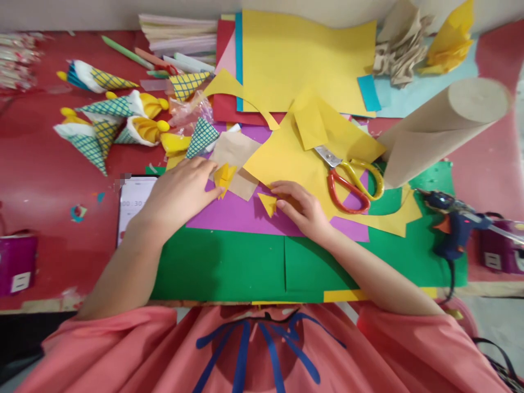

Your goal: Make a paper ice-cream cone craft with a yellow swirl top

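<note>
My left hand (180,191) rests on the purple paper sheet (237,215), its fingertips pinching a small folded yellow paper piece (224,177) that lies on a tan paper scrap (237,155). My right hand (301,207) lies flat to the right, fingers touching a small yellow paper triangle (269,203) on the purple sheet. A large yellow sheet (286,158) lies just beyond both hands. Scissors (347,177) with red and yellow handles sit on it, right of my right hand.
Green paper (229,267) covers the near table. A blue glue gun (452,224) stands at right, a cardboard roll (442,128) behind it. Finished paper cones (106,123) lie at left, stacked coloured sheets (303,54) at the back, a phone (133,204) beside my left wrist.
</note>
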The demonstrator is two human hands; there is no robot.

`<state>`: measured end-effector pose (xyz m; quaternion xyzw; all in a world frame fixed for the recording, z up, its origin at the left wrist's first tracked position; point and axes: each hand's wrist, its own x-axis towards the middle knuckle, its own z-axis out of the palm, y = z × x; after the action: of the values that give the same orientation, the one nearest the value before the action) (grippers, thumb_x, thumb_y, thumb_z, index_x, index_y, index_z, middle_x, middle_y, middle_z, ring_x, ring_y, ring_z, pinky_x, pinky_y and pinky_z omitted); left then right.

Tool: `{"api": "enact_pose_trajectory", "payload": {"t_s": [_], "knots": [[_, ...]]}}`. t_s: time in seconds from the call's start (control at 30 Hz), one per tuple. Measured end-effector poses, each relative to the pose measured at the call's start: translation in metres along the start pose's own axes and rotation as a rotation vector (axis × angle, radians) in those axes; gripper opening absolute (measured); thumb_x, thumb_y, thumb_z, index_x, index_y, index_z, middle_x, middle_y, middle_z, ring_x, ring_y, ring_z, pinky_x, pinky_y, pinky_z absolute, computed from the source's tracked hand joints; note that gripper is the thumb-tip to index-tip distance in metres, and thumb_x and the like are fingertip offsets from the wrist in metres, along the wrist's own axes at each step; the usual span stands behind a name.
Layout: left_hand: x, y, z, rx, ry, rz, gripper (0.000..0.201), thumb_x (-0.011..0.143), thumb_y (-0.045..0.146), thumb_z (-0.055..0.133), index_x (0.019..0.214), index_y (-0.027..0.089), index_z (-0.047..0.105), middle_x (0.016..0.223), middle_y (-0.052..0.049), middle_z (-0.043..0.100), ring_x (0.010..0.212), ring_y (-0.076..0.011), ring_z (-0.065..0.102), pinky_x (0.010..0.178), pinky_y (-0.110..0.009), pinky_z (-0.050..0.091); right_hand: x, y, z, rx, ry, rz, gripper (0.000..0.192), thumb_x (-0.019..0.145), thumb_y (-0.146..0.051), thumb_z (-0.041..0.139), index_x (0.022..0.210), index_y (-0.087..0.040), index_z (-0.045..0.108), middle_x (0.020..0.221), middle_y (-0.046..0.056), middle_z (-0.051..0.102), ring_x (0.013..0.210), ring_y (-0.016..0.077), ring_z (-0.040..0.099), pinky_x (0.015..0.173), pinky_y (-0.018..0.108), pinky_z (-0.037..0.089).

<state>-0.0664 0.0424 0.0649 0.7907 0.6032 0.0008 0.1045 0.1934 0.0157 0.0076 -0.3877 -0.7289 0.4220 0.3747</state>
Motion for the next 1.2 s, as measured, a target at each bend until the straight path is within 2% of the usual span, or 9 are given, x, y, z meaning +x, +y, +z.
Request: {"api": "enact_pose_trajectory", "payload": {"t_s": [0.07, 0.17, 0.27, 0.4, 0.5, 0.67, 0.97, 1.1, 1.2], "knots": [[-0.001, 0.005, 0.001, 0.056, -0.069, -0.047, 0.032, 0.080, 0.031, 0.066, 0.110, 0.020, 0.059, 0.113, -0.012, 0.065, 0.111, -0.0332, 0.061, 0.090, -0.044, 0.052, -0.001, 0.001, 0.000, -0.012, 0.093, -0.016, 0.018, 0.095, -0.031, 0.051, 0.105, -0.021, 0.062, 0.116, 0.011, 0.066, 0.114, 0.0201, 0.060, 0.097, 0.039, 0.049], [0.000, 0.015, -0.004, 0.088, -0.105, -0.090, 0.030, 0.080, 0.033, 0.066, 0.104, 0.018, 0.057, 0.106, -0.013, 0.066, 0.108, -0.0336, 0.063, 0.086, -0.042, 0.052, -0.004, 0.002, -0.001, 0.011, 0.157, 0.056, 0.020, 0.097, -0.033, 0.048, 0.095, -0.020, 0.061, 0.090, 0.006, 0.068, 0.086, 0.0160, 0.065, 0.078, 0.032, 0.053], [-0.001, 0.020, -0.015, 0.000, -0.109, -0.168, 0.039, 0.078, 0.037, 0.067, 0.110, 0.020, 0.052, 0.095, -0.008, 0.067, 0.093, -0.0295, 0.067, 0.078, -0.038, 0.053, -0.004, -0.001, -0.002, 0.032, 0.001, 0.077, 0.022, 0.097, -0.034, 0.047, 0.088, -0.019, 0.061, 0.078, 0.003, 0.068, 0.070, 0.0124, 0.063, 0.067, 0.026, 0.050], [-0.004, 0.024, -0.020, -0.264, -0.016, -0.150, 0.045, 0.074, 0.040, 0.071, 0.111, 0.024, 0.051, 0.094, -0.001, 0.067, 0.083, -0.0207, 0.067, 0.073, -0.030, 0.052, 0.000, -0.006, -0.004, 0.007, -0.243, -0.099, 0.019, 0.096, -0.028, 0.050, 0.106, -0.017, 0.063, 0.106, 0.009, 0.071, 0.099, 0.0174, 0.066, 0.089, 0.032, 0.050], [-0.006, 0.036, -0.005, -0.564, 0.059, -0.074, 0.034, 0.076, 0.042, 0.070, 0.100, 0.023, 0.056, 0.086, 0.002, 0.065, 0.073, -0.0147, 0.064, 0.066, -0.024, 0.050, 0.000, -0.006, -0.005, 0.087, -0.265, -0.138, 0.019, 0.096, -0.026, 0.049, 0.106, -0.017, 0.063, 0.109, 0.009, 0.071, 0.105, 0.0175, 0.065, 0.094, 0.033, 0.049], [-0.010, 0.067, 0.042, -0.901, 0.104, 0.062, 0.030, 0.078, 0.042, 0.071, 0.091, 0.021, 0.055, 0.078, 0.003, 0.065, 0.068, -0.0119, 0.062, 0.057, -0.020, 0.047, -0.003, 0.000, -0.004, 0.321, -0.114, 0.081, 0.029, 0.090, -0.041, 0.059, 0.109, -0.019, 0.057, 0.098, 0.006, 0.068, 0.085, 0.0150, 0.065, 0.076, 0.029, 0.053], [-0.012, 0.063, 0.065, -0.516, 0.141, 0.230, 0.027, 0.086, 0.044, 0.061, 0.098, 0.021, 0.055, 0.077, -0.001, 0.070, 0.062, -0.0147, 0.066, 0.053, -0.021, 0.042, -0.002, 0.004, 0.000, 0.318, -0.122, 0.156, 0.024, 0.086, -0.038, 0.065, 0.096, -0.018, 0.057, 0.082, 0.001, 0.062, 0.068, 0.0104, 0.058, 0.062, 0.024, 0.048], [-0.010, 0.063, 0.068, -0.341, 0.265, 0.384, 0.024, 0.088, 0.042, 0.058, 0.094, 0.019, 0.059, 0.070, -0.003, 0.069, 0.063, -0.0174, 0.067, 0.056, -0.025, 0.043, -0.001, 0.004, 0.000, 0.150, -0.071, -0.041, 0.036, 0.082, -0.036, 0.071, 0.112, -0.021, 0.057, 0.099, 0.006, 0.062, 0.089, 0.0173, 0.061, 0.079, 0.033, 0.052], [-0.010, 0.065, 0.072, -0.313, 0.369, 0.473, 0.020, 0.090, 0.037, 0.057, 0.088, 0.017, 0.062, 0.068, -0.004, 0.068, 0.067, -0.0187, 0.068, 0.060, -0.028, 0.046, 0.000, 0.002, -0.002, 0.036, -0.036, -0.176, 0.026, 0.087, -0.033, 0.065, 0.111, -0.023, 0.062, 0.101, 0.008, 0.059, 0.099, 0.0206, 0.058, 0.089, 0.039, 0.051]]}}
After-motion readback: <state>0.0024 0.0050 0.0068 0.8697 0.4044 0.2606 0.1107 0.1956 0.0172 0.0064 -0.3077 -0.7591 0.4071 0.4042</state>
